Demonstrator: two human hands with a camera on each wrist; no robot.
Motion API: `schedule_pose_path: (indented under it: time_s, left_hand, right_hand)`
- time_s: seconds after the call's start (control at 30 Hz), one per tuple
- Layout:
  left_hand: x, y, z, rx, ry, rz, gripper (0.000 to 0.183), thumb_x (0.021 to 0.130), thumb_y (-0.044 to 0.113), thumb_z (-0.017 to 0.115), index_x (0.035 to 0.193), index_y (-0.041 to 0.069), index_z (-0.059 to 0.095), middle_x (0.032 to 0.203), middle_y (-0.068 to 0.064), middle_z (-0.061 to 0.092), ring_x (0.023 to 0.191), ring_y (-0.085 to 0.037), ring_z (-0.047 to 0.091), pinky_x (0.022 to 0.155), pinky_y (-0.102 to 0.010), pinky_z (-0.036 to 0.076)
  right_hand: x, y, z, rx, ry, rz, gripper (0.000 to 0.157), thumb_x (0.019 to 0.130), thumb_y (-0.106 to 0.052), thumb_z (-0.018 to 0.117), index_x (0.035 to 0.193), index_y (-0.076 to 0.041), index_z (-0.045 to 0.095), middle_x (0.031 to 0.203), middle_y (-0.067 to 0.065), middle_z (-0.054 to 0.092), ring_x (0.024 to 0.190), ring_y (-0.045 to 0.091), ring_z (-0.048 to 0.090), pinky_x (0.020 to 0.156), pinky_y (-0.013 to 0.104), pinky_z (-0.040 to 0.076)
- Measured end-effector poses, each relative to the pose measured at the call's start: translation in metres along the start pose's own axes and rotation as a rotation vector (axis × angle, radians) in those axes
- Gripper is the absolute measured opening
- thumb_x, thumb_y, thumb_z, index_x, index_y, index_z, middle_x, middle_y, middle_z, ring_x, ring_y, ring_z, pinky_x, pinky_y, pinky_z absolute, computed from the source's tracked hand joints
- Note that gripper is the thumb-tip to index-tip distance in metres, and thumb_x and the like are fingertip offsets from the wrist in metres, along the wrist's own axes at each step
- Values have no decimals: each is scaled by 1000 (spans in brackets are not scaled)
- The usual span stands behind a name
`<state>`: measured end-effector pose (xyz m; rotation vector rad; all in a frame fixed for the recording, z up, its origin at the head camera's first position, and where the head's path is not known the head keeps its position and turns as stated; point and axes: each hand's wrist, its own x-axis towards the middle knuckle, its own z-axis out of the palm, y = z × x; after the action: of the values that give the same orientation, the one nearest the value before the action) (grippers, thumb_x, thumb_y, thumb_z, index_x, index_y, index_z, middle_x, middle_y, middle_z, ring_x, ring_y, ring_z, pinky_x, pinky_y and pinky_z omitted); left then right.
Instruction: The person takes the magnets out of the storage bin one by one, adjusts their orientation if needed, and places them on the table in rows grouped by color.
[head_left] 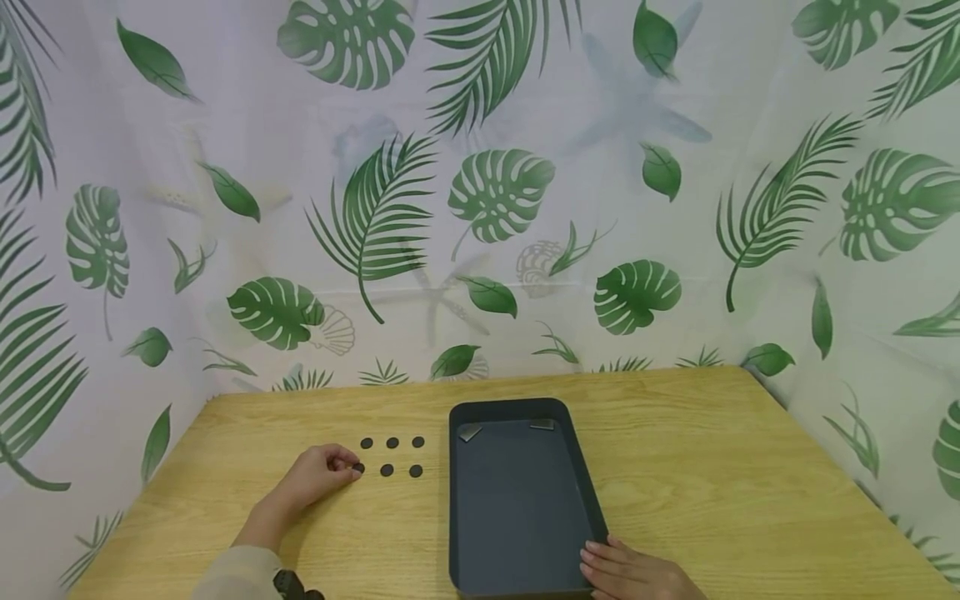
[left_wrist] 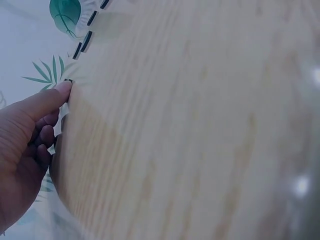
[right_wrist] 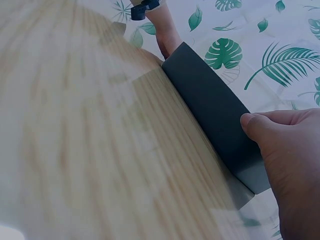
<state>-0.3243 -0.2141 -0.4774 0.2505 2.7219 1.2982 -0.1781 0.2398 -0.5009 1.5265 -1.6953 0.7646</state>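
On the wooden table, my left hand (head_left: 318, 475) pinches a small black disc (head_left: 359, 468) at the left end of a row. The left wrist view shows the thumb at the disc's edge and the other fingers curled. More flat black discs (head_left: 392, 442) lie beside it in two short rows. To their right is a dark grey rectangular tray (head_left: 517, 517). My right hand (head_left: 637, 573) holds the tray's near right edge, fingers over the rim; in the right wrist view its thumb (right_wrist: 255, 125) presses the outer wall.
Two small shiny grey pieces, one at the left (head_left: 469, 432) and one at the right (head_left: 542, 424), lie at the tray's far end. A leaf-patterned cloth (head_left: 487, 292) hangs behind the wooden table (head_left: 697, 467) and along its sides.
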Motion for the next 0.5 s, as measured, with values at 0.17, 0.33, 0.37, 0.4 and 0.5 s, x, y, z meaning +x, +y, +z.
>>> schedule_pose_path:
  time_s: [0.17, 0.33, 0.37, 0.4, 0.5]
  left_hand:
    - [-1, 1, -2, -14, -8, 11, 25, 83, 12, 72, 103, -2, 65, 75, -3, 55, 69, -15, 48, 62, -25, 41]
    - [-1, 4, -3, 6, 29, -8, 28, 85, 18, 71, 105, -1, 65, 78, -3, 56, 70, -15, 48, 64, -27, 41]
    - [0, 5, -3, 18, 39, -11, 29, 86, 19, 71, 106, 0, 65, 78, -3, 56, 70, -15, 47, 64, -27, 40]
    - [0, 7, -3, 27, 51, -13, 29, 86, 20, 70, 106, 0, 65, 78, -3, 56, 70, -15, 47, 64, -28, 40]
    - [4, 11, -2, 50, 70, -16, 29, 87, 22, 69, 107, 2, 65, 77, -4, 55, 68, -16, 47, 62, -28, 39]
  right_hand:
    - [-1, 0, 0, -8, 4, 10, 33, 92, -11, 61, 107, 18, 63, 123, 24, 58, 127, 26, 48, 107, 29, 31]
    - [1, -1, 0, 0, -3, -1, 34, 93, -11, 59, 109, 18, 62, 125, 25, 56, 128, 27, 47, 108, 29, 31]
    - [2, -1, 0, 3, -5, -4, 34, 93, -11, 59, 109, 18, 61, 126, 25, 56, 128, 27, 46, 108, 29, 30]
    - [3, -1, -1, 6, -6, -7, 34, 93, -12, 58, 109, 19, 61, 126, 25, 55, 129, 27, 46, 108, 29, 30]
    - [6, -2, -2, 4, -4, -9, 34, 94, -12, 56, 110, 19, 61, 129, 23, 54, 130, 26, 45, 108, 29, 30]
